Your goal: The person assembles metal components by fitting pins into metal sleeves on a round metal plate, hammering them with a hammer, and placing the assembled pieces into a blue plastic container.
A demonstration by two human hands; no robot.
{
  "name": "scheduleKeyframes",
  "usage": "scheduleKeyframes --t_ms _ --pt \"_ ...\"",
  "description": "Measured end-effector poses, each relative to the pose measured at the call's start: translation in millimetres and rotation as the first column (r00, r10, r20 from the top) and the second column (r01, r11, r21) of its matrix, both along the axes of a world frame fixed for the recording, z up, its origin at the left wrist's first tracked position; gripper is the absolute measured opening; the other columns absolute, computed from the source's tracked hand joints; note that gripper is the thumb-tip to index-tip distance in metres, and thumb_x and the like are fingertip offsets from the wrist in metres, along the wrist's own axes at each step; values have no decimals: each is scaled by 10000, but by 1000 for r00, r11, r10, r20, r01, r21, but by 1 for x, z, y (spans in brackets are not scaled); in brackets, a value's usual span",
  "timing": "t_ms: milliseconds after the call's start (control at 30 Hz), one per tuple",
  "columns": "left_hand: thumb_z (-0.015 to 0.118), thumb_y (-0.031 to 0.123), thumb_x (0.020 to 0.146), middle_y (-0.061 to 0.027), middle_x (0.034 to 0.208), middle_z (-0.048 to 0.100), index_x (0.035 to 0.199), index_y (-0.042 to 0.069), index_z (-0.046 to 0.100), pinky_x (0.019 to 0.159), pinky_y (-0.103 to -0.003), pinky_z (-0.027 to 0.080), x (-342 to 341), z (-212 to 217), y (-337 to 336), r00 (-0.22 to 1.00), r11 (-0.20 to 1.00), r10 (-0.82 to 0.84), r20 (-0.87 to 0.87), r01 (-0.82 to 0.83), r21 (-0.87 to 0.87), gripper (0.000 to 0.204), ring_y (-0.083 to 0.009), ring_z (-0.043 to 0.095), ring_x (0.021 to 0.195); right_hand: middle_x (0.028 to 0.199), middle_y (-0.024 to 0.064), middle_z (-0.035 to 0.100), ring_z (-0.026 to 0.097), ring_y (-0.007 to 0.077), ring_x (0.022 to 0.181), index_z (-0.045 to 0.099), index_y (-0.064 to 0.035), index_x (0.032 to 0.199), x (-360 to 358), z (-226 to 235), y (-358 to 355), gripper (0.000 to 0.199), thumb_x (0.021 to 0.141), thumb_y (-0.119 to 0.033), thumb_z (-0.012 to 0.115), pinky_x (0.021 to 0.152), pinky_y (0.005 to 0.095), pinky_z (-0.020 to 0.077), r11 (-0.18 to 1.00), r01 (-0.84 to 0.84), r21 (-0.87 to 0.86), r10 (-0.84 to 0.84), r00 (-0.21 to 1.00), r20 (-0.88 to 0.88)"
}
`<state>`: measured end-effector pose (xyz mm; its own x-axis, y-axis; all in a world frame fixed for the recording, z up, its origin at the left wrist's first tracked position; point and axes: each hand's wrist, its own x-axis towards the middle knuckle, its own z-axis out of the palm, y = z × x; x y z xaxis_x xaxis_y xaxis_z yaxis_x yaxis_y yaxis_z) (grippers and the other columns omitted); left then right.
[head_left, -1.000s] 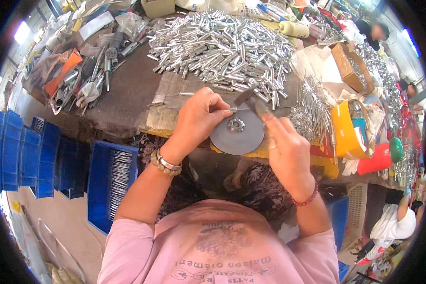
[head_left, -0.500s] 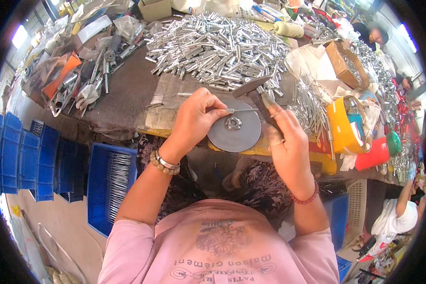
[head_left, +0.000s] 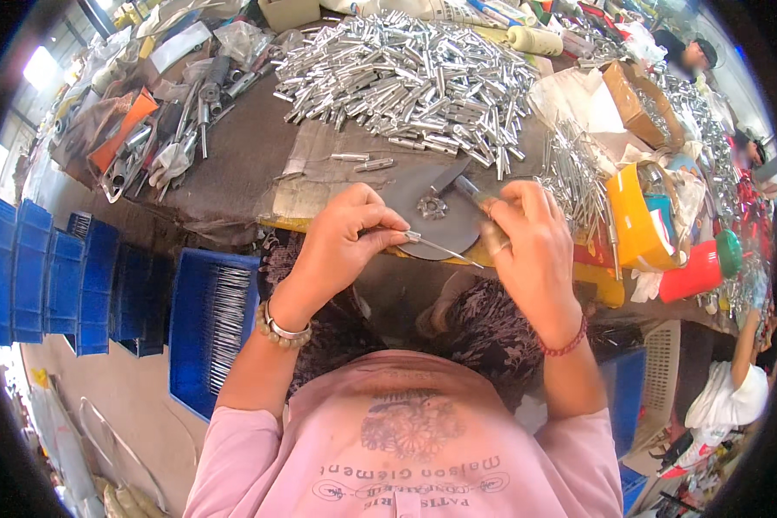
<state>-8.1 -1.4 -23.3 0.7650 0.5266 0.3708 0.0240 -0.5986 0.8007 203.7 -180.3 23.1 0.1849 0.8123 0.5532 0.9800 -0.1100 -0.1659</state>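
My left hand [head_left: 341, 229] pinches a thin metal rod [head_left: 445, 249] by a short sleeve at its left end. Its bare tip slopes down to the right, past the near edge of a round grey metal disc [head_left: 410, 186]. Near the disc's middle sits a small ring-shaped metal piece [head_left: 432, 205]. A hammer [head_left: 449, 175] is low over the disc's far right side, its handle running under the fingers of my right hand [head_left: 531, 242]. Those fingers are curled at the handle; the handle's end is hidden. Two short metal tubes [head_left: 374, 164] lie beyond the disc.
A large heap of short silver tubes [head_left: 406, 82] covers the far bench. Thin rods [head_left: 578, 186], a yellow container [head_left: 639, 220] and a red jar [head_left: 691, 272] stand right. A blue crate [head_left: 181, 328] of rods is at my lower left. Other people are at the far right.
My left hand has drawn the rod nearer, off the disc's middle, and its tip now slants down. The hammer head has come down and right, toward the disc.
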Motion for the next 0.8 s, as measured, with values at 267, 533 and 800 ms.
scheduleKeyframes --t_ms 267,533,800 --pt "883 63 862 -73 950 661 1087 73 836 762 -335 523 -5 -5 -15 998 998 44 53 -42 -42 230 -239 663 898 889 146 723 720 357 731 701 -67 1034 -52 -11 -28 147 924 -110 789 691 479 579 981 -80 -178 1 914 -405" --pt "683 120 1093 -18 996 746 1535 85 598 680 -205 507 -15 -7 -71 972 694 236 -5 -172 -699 452 -65 638 794 843 29 718 610 53 669 706 24 1227 -66 -22 -28 233 1037 -110 719 604 246 513 911 -331 -246 -235 75 -969" --pt "760 108 1026 -41 1043 768 1635 112 435 626 -196 495 -26 -15 -68 970 594 231 76 -79 -800 691 -55 640 809 878 23 712 633 58 707 697 13 1243 -92 -34 -22 221 1032 -54 716 619 249 529 918 -341 -201 -176 104 -979"
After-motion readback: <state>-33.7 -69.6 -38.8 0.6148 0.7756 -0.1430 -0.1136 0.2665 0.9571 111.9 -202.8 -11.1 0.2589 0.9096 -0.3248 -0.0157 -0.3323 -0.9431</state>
